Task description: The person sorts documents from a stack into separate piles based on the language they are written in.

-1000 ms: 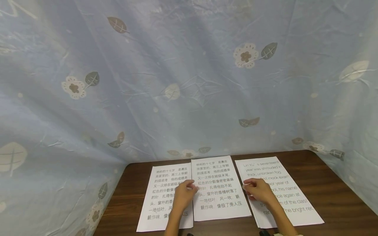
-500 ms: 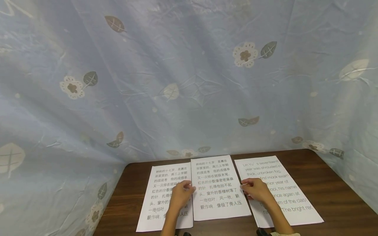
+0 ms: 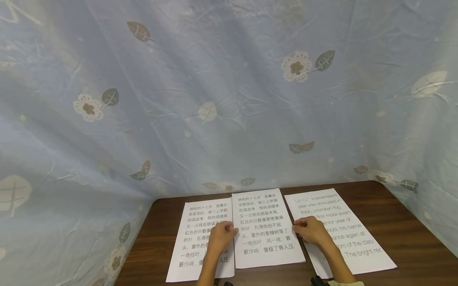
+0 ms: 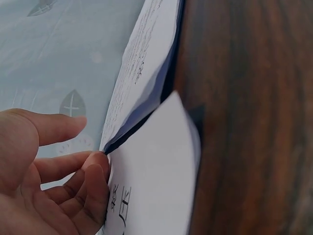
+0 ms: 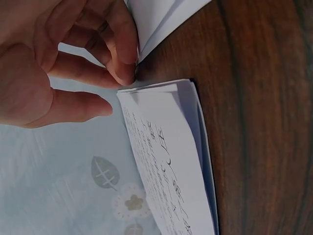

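Note:
Three stacks of printed paper lie side by side. My left hand (image 3: 220, 237) is over the right part of the left paper stack (image 3: 195, 270), its fingertips at the left edge of the middle paper stack (image 3: 264, 238). In the left wrist view, the thumb stands apart from the loosely bent fingers (image 4: 73, 166), which touch the paper edges. My right hand (image 3: 311, 230) is over the left part of the right paper stack (image 3: 361, 254), fingertips at the middle stack's right edge. Its thumb (image 5: 78, 106) is spread from the bent fingers in the right wrist view; nothing is pinched.
The stacks lie on a dark brown wooden table (image 3: 390, 214). Behind and beside it hangs a pale blue curtain (image 3: 229, 151) with flowers and leaves. Bare wood shows left and right of the stacks.
The right stack's near end has shifted slightly to the right. My right hand has moved a little left, closer against the middle stack's edge. My left hand has barely moved.

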Motion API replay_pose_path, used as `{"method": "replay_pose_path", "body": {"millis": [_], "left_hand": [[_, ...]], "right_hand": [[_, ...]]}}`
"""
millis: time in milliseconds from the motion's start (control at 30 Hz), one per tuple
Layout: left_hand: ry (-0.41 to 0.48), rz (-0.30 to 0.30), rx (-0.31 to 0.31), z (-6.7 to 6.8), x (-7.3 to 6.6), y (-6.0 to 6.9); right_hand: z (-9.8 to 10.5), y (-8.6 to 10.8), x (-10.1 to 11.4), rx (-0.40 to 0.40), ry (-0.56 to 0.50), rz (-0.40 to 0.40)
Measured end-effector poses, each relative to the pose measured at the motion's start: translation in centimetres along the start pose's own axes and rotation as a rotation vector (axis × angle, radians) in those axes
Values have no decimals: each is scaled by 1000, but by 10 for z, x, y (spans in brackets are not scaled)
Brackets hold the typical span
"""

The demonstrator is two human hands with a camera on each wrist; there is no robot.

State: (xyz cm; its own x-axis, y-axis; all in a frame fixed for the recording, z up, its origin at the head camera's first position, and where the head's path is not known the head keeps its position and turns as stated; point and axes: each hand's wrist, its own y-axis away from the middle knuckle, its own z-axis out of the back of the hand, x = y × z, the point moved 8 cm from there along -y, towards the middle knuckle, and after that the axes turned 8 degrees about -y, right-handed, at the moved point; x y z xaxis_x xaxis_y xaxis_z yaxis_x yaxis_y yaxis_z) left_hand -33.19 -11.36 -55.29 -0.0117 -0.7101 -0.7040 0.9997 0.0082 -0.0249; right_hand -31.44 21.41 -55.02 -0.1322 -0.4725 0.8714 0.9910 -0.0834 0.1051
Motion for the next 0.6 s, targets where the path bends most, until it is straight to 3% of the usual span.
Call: {"method": "replay_pose_path", "body": {"millis": [367, 600], "left_hand": [[-10, -13, 3, -3, -2, 0], [7, -19, -16, -1, -4, 0]], "right_hand": [[-1, 0, 7, -2, 80, 40], [0, 4, 17, -20, 71, 81]]}}
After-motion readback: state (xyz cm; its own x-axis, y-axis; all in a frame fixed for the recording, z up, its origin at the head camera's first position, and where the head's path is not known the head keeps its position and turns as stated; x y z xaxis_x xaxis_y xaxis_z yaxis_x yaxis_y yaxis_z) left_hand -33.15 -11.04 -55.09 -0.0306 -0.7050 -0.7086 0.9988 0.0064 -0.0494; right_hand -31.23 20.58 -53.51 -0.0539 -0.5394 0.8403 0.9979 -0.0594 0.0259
